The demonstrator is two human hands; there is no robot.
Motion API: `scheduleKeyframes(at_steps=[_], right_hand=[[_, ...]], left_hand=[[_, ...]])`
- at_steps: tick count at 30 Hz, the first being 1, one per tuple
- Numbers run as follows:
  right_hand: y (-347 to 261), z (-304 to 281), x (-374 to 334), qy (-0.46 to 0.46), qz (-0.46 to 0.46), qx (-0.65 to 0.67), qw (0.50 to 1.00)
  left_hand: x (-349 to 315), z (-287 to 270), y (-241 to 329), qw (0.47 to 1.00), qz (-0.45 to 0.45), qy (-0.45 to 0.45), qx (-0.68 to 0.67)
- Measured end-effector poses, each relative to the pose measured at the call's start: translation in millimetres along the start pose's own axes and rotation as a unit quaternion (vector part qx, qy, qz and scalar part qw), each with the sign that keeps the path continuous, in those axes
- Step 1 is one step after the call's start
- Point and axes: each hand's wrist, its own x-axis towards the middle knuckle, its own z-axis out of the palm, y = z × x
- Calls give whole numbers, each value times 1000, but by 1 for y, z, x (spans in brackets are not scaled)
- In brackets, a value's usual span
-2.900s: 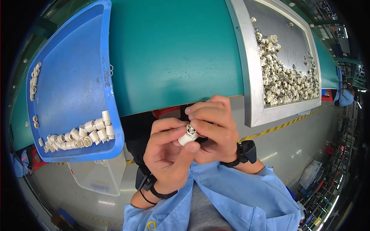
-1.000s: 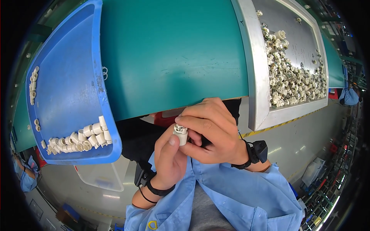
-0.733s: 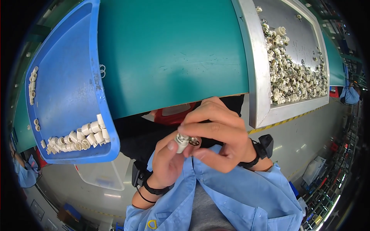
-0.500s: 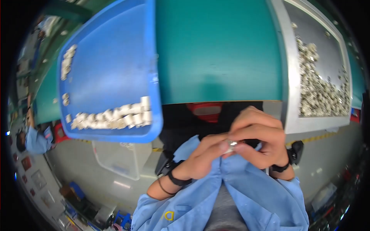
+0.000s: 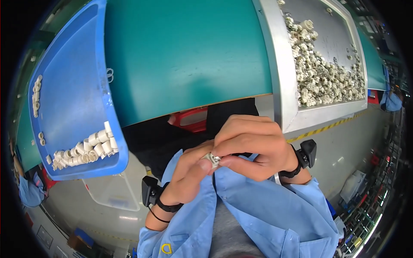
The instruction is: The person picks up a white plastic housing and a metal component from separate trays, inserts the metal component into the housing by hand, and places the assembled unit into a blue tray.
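Observation:
In front of my chest, a small white cylindrical part with shiny metal at its end [image 5: 212,159] sits between my fingertips. My left hand [image 5: 189,174] is closed, thumb and fingers pinching the white body. My right hand [image 5: 256,148] meets it from the right, its thumb and forefinger closed at the metal end. The fingers hide much of the part, so its exact kind does not show.
On the left, a blue tray [image 5: 71,90] holds rows of white cylinders [image 5: 81,153]. A metal-framed tray [image 5: 279,73] at the right holds a heap of small white-and-metal pieces [image 5: 327,79]. Between them lies a green tabletop [image 5: 185,56]. A red stool [image 5: 191,120] shows under its edge.
The view has turned rightward, so the trays and my hands appear farther left. Both hands still grip the small white part, whose metal end shows more plainly.

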Motion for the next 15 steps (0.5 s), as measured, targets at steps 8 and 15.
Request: scheduleKeyframes(at_steps=[8, 15], right_hand=[[8, -6, -6, -21, 13, 74, 997], [6, 1, -9, -27, -7, 77, 997]], left_hand=[[13, -7, 1, 982, 125, -68, 122], [14, -15, -7, 961, 199, -123, 145]])
